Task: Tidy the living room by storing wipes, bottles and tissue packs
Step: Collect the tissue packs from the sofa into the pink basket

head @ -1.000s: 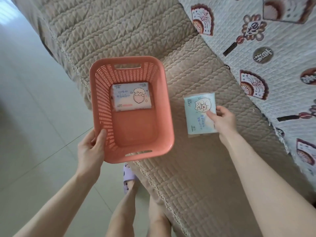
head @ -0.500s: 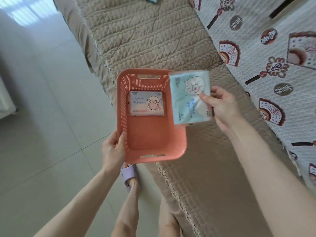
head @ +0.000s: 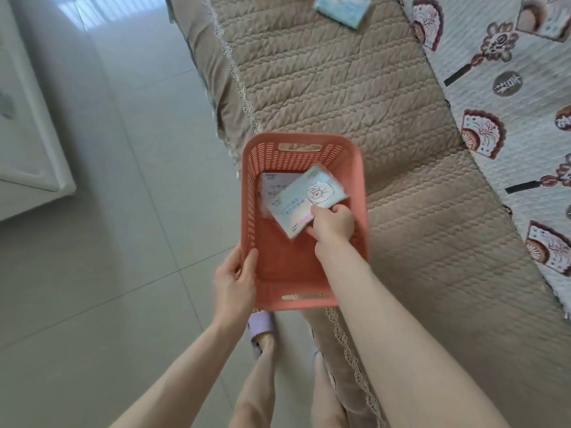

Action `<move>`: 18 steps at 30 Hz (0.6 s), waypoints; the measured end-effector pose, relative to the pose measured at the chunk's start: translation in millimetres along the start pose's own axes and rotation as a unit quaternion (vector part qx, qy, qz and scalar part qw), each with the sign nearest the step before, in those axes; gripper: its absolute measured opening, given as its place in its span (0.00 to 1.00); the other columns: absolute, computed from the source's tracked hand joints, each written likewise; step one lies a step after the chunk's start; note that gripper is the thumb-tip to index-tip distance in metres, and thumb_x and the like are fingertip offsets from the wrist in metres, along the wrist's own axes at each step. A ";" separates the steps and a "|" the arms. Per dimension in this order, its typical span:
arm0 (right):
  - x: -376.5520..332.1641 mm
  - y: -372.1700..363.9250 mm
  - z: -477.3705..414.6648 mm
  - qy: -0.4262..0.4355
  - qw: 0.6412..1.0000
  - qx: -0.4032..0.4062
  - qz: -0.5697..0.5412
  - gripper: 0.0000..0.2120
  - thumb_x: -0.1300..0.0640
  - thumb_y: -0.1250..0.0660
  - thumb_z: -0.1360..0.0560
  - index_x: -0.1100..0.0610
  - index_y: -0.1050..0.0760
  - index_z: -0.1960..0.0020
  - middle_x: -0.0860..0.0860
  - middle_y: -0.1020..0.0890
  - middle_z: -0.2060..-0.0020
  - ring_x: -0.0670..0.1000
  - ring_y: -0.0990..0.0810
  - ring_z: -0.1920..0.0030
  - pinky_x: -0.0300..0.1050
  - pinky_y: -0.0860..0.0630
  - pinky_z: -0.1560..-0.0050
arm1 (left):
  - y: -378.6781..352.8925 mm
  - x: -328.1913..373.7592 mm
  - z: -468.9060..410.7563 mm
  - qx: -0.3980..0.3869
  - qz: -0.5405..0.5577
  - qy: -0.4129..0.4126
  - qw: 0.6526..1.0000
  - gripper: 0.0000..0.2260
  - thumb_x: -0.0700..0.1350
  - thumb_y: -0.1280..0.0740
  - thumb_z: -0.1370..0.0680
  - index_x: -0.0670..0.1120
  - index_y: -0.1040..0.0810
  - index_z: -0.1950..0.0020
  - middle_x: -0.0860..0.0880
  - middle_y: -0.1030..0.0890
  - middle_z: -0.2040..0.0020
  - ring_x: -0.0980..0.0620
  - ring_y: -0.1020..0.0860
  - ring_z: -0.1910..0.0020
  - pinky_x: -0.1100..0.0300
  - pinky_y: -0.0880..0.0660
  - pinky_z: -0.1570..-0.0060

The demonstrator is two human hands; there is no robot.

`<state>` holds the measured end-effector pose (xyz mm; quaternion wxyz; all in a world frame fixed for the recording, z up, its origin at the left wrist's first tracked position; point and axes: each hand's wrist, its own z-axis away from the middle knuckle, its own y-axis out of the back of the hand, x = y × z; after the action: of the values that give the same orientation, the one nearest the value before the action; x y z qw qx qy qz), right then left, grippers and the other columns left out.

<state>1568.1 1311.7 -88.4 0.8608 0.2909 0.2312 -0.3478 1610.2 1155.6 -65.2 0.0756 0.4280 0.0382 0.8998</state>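
Basket: salmon-pink slotted plastic basket point(head: 360, 168), sat on the edge of the quilted beige sofa cover point(head: 340, 88), near end hanging out over the tiled floor point(head: 108, 211).
Left hand: left hand point(head: 235, 281) clamped on the basket's rim at about 7 o'clock, thumb hooked inside the wall.
Right hand: right hand point(head: 332, 224) down inside the basket, fingers pinched on the near corner of a pale blue tissue pack point(head: 304, 200).
Blue pack: tilted, cartoon animal print facing up, long end pointing roughly 1 o'clock, lying across a second one.
Under it: white tissue pack point(head: 275, 185) at the far end of the basket floor, mostly covered, only the 10 o'clock corner showing.
Still out: another light blue pack point(head: 342, 7) on the sofa at 12 o'clock, well apart from the basket.
Side stuff: fan-print quilt point(head: 509, 103) off at 2 o'clock, lilac slipper point(head: 261, 330) on the floor just below the basket.
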 end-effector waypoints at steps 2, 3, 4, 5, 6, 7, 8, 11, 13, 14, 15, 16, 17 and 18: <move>0.4 -18.0 2.9 -0.053 0.995 -0.019 -0.086 0.06 0.70 0.34 0.27 0.63 0.27 0.52 0.59 0.20 0.50 0.57 0.19 0.55 0.53 0.19 0.54 | 4.9 5.6 -2.0 -0.001 0.015 0.002 1.000 0.08 0.40 0.37 0.19 0.44 0.18 0.50 0.44 0.18 0.55 0.50 0.24 0.56 0.52 0.26 0.52; -1.4 -29.8 5.0 -0.072 0.990 -0.030 -0.117 0.07 0.71 0.34 0.27 0.64 0.26 0.51 0.60 0.20 0.50 0.57 0.19 0.55 0.51 0.20 0.56 | 10.2 9.4 -6.3 0.001 0.025 0.003 1.000 0.09 0.40 0.37 0.19 0.47 0.17 0.49 0.45 0.17 0.53 0.51 0.23 0.55 0.52 0.25 0.51; -3.0 -39.6 7.1 -0.088 0.985 -0.037 -0.141 0.08 0.72 0.35 0.26 0.64 0.25 0.49 0.61 0.20 0.49 0.58 0.18 0.54 0.51 0.20 0.57 | 14.5 13.2 -9.7 0.002 0.033 0.003 0.999 0.10 0.40 0.37 0.19 0.50 0.17 0.51 0.45 0.17 0.54 0.51 0.22 0.56 0.53 0.25 0.51; -3.9 -47.9 9.3 -0.103 0.981 -0.040 -0.159 0.09 0.72 0.35 0.26 0.65 0.25 0.48 0.61 0.19 0.48 0.59 0.18 0.51 0.50 0.20 0.57 | 18.3 16.7 -13.1 0.002 0.037 0.002 0.999 0.12 0.39 0.37 0.19 0.53 0.17 0.53 0.46 0.18 0.56 0.51 0.23 0.57 0.53 0.25 0.52; -4.2 -55.7 10.3 -0.116 0.977 -0.039 -0.174 0.10 0.72 0.35 0.26 0.65 0.24 0.46 0.61 0.19 0.47 0.60 0.18 0.49 0.50 0.20 0.56 | 21.7 19.9 -17.3 0.002 0.040 0.002 0.999 0.13 0.39 0.37 0.19 0.53 0.17 0.56 0.47 0.19 0.57 0.51 0.24 0.58 0.53 0.26 0.53; -4.8 -62.3 11.9 -0.130 0.973 -0.038 -0.186 0.10 0.72 0.35 0.26 0.65 0.24 0.47 0.62 0.19 0.47 0.60 0.18 0.50 0.50 0.20 0.56 | 25.3 22.4 -21.6 0.003 0.042 0.002 0.999 0.13 0.39 0.37 0.19 0.53 0.18 0.56 0.47 0.19 0.58 0.50 0.24 0.58 0.53 0.26 0.54; -5.9 -67.9 13.6 -0.144 0.969 -0.041 -0.198 0.08 0.72 0.34 0.26 0.65 0.25 0.48 0.62 0.19 0.48 0.60 0.18 0.53 0.49 0.20 0.56 | 28.1 25.3 -25.3 0.004 0.043 0.003 0.999 0.12 0.40 0.37 0.19 0.53 0.18 0.56 0.46 0.20 0.58 0.50 0.25 0.58 0.53 0.27 0.54; -10.8 -88.8 16.6 -0.179 0.958 -0.040 -0.219 0.08 0.73 0.35 0.26 0.66 0.26 0.48 0.64 0.20 0.47 0.61 0.18 0.52 0.50 0.20 0.55 | 37.8 32.6 -37.5 0.012 0.041 0.003 0.999 0.12 0.40 0.37 0.19 0.54 0.18 0.54 0.47 0.19 0.57 0.51 0.23 0.58 0.53 0.25 0.53; -13.9 -98.6 16.3 -0.188 0.955 -0.035 -0.225 0.10 0.74 0.35 0.26 0.69 0.26 0.45 0.65 0.20 0.46 0.63 0.18 0.48 0.50 0.19 0.54 | 41.5 37.1 -41.8 0.012 0.046 0.004 0.999 0.13 0.40 0.37 0.19 0.55 0.17 0.55 0.48 0.18 0.58 0.52 0.23 0.59 0.54 0.24 0.54; -17.8 -106.0 16.0 -0.190 0.955 -0.038 -0.224 0.10 0.74 0.34 0.26 0.69 0.26 0.46 0.65 0.20 0.46 0.64 0.19 0.47 0.50 0.19 0.55 | 44.0 40.3 -46.5 0.013 0.051 0.006 0.999 0.14 0.40 0.37 0.19 0.55 0.17 0.57 0.48 0.19 0.58 0.52 0.23 0.59 0.54 0.24 0.55; -21.4 -111.2 16.6 -0.189 0.955 -0.040 -0.224 0.09 0.74 0.35 0.27 0.68 0.26 0.47 0.64 0.20 0.47 0.64 0.19 0.47 0.49 0.19 0.56 | 46.3 43.5 -49.5 0.014 0.053 0.007 0.998 0.14 0.40 0.37 0.19 0.54 0.17 0.57 0.48 0.19 0.58 0.51 0.23 0.59 0.54 0.25 0.55; -23.3 -113.6 17.0 -0.186 0.954 -0.042 -0.230 0.09 0.75 0.35 0.27 0.67 0.26 0.48 0.63 0.20 0.49 0.63 0.19 0.47 0.49 0.19 0.56 | 48.3 45.2 -50.3 0.015 0.054 0.008 0.998 0.13 0.40 0.37 0.19 0.53 0.17 0.57 0.47 0.18 0.58 0.50 0.23 0.59 0.54 0.24 0.55; -29.8 -122.0 16.5 -0.183 0.954 -0.048 -0.233 0.09 0.75 0.35 0.27 0.66 0.26 0.48 0.61 0.20 0.51 0.62 0.19 0.48 0.49 0.20 0.56 | 51.8 49.3 -56.9 0.019 0.056 0.006 0.998 0.13 0.40 0.37 0.19 0.52 0.17 0.57 0.47 0.18 0.58 0.50 0.22 0.58 0.54 0.24 0.55; -31.5 -124.2 15.3 -0.183 0.952 -0.043 -0.241 0.09 0.76 0.35 0.27 0.66 0.26 0.50 0.60 0.21 0.54 0.61 0.19 0.52 0.49 0.20 0.56 | 52.7 50.6 -57.3 0.017 0.054 0.006 0.998 0.12 0.40 0.37 0.19 0.53 0.17 0.56 0.47 0.17 0.57 0.51 0.22 0.58 0.54 0.23 0.55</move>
<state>1459.6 1243.0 -100.6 0.7908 0.1202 0.1478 -0.5817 1528.8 1112.0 -55.6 0.0197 0.4252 0.0304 0.9044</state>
